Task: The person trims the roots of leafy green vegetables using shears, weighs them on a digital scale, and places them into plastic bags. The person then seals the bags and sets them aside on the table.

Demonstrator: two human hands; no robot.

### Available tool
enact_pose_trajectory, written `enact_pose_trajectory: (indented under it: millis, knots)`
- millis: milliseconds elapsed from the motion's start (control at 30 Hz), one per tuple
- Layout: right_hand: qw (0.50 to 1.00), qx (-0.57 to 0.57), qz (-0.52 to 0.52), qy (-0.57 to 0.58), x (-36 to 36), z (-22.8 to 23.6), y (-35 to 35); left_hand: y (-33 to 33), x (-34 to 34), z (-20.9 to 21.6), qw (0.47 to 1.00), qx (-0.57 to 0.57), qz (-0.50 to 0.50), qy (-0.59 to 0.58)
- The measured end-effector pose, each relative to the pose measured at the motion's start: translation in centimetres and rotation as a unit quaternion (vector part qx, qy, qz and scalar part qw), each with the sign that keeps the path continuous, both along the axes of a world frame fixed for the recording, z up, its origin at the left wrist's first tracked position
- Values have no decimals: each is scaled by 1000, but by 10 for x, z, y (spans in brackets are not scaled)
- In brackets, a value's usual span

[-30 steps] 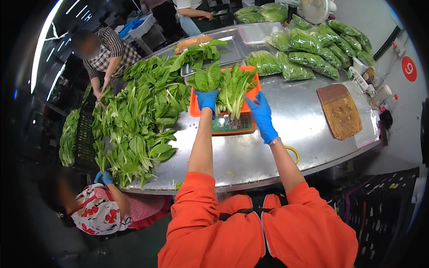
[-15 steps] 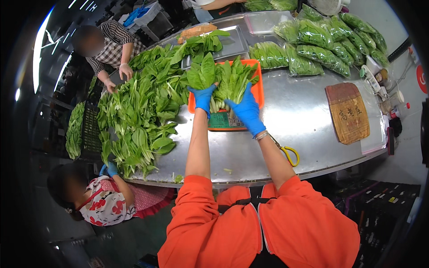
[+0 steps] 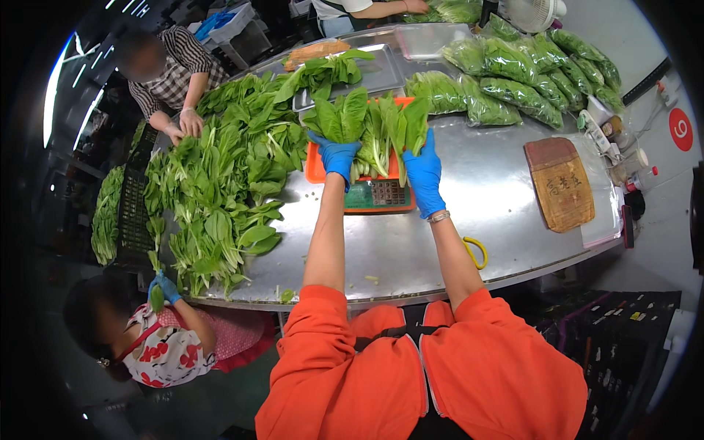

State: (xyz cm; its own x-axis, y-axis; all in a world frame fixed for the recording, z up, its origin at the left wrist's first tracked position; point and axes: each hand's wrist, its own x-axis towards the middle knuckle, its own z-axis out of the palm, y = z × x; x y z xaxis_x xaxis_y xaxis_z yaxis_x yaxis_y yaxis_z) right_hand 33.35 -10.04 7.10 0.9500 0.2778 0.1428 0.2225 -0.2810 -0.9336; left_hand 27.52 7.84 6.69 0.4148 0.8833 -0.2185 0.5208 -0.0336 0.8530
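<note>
Blue gloves cover both my hands. My left hand [image 3: 336,155] is closed around the stems of a bunch of leafy greens [image 3: 345,117] over the left side of an orange tray [image 3: 315,169]. The tray sits on a scale with a green keypad panel [image 3: 358,196]. At the tray's right side, my right hand [image 3: 424,174] grips a small bunch of leafy greens [image 3: 415,121] by the lower end, thumb toward me. Between my hands more greens with pale stems [image 3: 376,150] lie in the tray.
A large heap of loose greens [image 3: 220,176] covers the table's left side. Bagged greens [image 3: 506,70] are stacked at the far right. Yellow-handled scissors [image 3: 477,251] lie by my right forearm, and a brown printed packet [image 3: 559,183] farther right. Co-workers' hands [image 3: 187,123] work at the heap.
My right hand has shifted right and now holds its greens upright at the tray's edge. The keypad shows more fully. At lower left, a co-worker's gloved hand now holds some greens.
</note>
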Motion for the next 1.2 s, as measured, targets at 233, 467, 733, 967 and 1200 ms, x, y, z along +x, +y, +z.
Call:
enact_pose_trajectory:
  millis: [233,467,733,967,1200]
  knots:
    - [997,-12,72,-5,-12,32,16,-3,1,-3,997,39,41,58]
    - [973,-170,136,-72,-35,5,34,1,1,-2,999,5,24,25]
    - [978,194,72,-31,-9,37,-1,30,-7,-35,957,-60,31,-281]
    - [986,-135,68,-65,10,13,17,16,9,-28,991,-28,40,-127]
    - [985,-155,66,-48,26,-5,18,-5,-11,22,978,-98,-43,-182]
